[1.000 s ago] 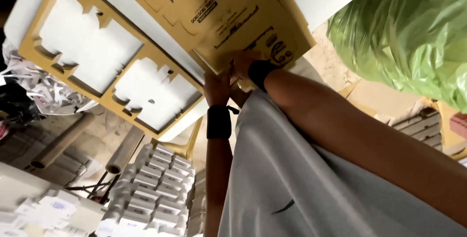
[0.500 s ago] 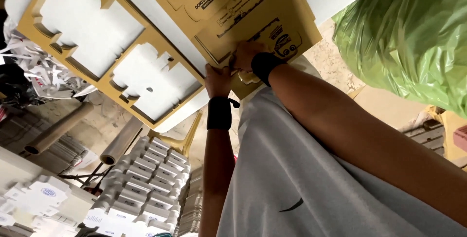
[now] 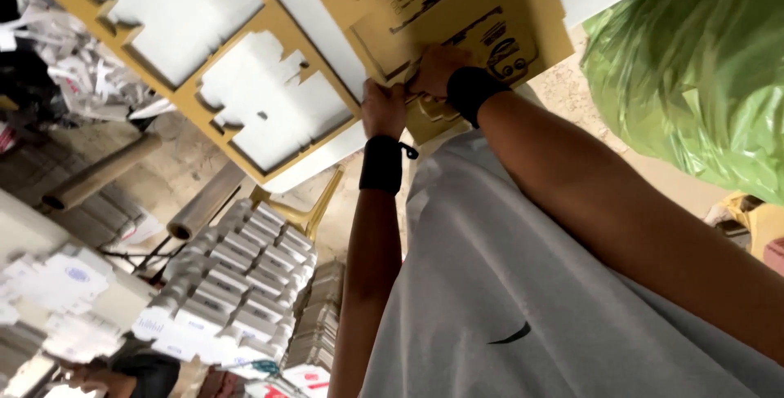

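A brown printed cardboard sheet (image 3: 457, 6) lies on a white table (image 3: 318, 161). My left hand (image 3: 384, 108) grips the sheet's near edge, fingers curled over it. Just beside it, my right hand (image 3: 437, 67) pinches the same sheet by its dark printed marks. Each wrist wears a black band. My grey shirt fills the lower right of the view.
A brown die-cut cardboard frame (image 3: 188, 96) with box-shaped holes lies left of the sheet. A green plastic bag (image 3: 694, 63) bulges at the right. Below are stacks of white folded cartons (image 3: 245, 275), two cardboard tubes (image 3: 98, 173), and another person (image 3: 139, 369) at lower left.
Both hands have stayed together on the printed sheet, closing tighter on its edge. The view has shifted slightly, so the die-cut frame and the cartons sit a little differently.
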